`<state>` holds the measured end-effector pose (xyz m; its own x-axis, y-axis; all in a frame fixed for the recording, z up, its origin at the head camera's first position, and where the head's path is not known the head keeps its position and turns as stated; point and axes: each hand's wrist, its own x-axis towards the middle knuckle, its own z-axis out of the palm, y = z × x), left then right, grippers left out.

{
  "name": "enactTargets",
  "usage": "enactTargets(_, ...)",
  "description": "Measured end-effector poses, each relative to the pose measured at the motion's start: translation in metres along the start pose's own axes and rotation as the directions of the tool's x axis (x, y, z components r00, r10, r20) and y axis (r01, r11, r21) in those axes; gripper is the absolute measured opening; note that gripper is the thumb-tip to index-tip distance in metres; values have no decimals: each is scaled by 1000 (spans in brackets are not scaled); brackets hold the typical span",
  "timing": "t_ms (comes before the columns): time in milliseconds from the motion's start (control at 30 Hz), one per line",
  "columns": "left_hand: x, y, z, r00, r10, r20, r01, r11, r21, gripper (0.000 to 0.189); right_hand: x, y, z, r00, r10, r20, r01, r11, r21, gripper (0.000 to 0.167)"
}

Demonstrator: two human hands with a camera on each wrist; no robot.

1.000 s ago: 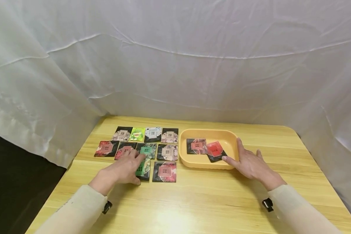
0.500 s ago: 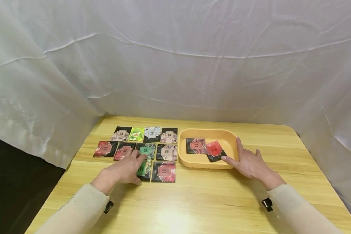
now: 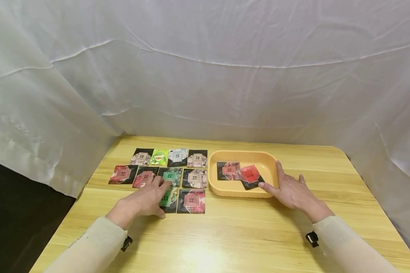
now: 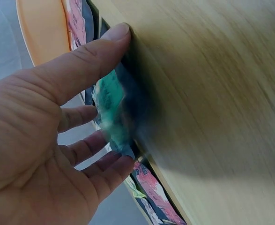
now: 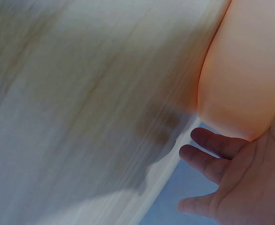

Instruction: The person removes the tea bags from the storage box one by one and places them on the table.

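My left hand (image 3: 145,197) spans a black-and-green tea bag sachet (image 3: 165,198) in the front row, thumb at its near edge and fingertips at its far side. In the left wrist view the fingers curl round this green sachet (image 4: 111,101). Right beside it lies a pink-and-black sachet (image 3: 191,201); another green sachet (image 3: 171,175) is just beyond the fingertips. My right hand (image 3: 295,191) holds the right end of the yellow tray (image 3: 227,192), thumb over the rim and index finger along the outside. The right wrist view shows its other fingers spread past the tray wall (image 5: 240,70).
Two red sachets, one flat (image 3: 229,170) and one angled (image 3: 251,176), lie inside the tray. Several more sachets form rows left of it, including a lime-green one (image 3: 159,156). White cloth (image 3: 205,94) hangs behind the wooden table (image 3: 225,235).
The green sachet under my left hand has shifted slightly right, closer to the pink one. My right hand and the tray have stayed in place.
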<state>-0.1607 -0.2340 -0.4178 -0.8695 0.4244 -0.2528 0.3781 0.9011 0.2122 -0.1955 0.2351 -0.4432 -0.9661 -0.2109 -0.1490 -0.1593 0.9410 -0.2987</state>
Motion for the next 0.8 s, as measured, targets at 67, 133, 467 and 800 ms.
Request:
enactTargets(67,0,1,-1,1000,0,-8,0,1000,1,104,0,0,0,1000,-1,-1,1,1000,-1,116)
enactTargets(133,2,5,-5,999,8,-31,-7,1000,7,103,0,0,0,1000,-3,-4,3,1000,-2,116)
enactTargets(467,49,63,-46,979,135,-154,-127,990,62,79,0,3,-1,1000,-5,-5,5,1000,-5,116)
enactTargets(800,121,134,-45,979,192,-64,-183,974,133,70,-1,0,0,1000,-2,-6,2,1000,-4,116)
